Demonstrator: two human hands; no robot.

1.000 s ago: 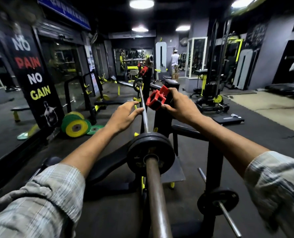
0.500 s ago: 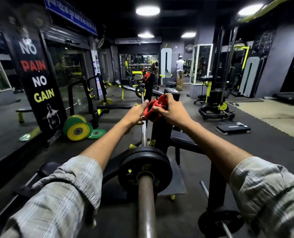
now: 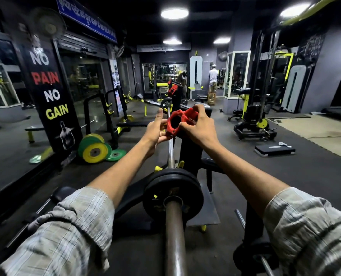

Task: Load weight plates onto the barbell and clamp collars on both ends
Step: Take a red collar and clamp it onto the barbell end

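Bar: ran from lower centre up the middle, near sleeve bare for a collar.
Plate: sat on that sleeve, lower centre, unclamped.
Left hand: curled under the collar's left edge, thumb up, steadying it.
Right hand: gripped the collar's right side, probably working its latch.
Collar: red, mid-frame, held above the bar, not on it.
Far collar: red, above centre; clamped or not, unclear.
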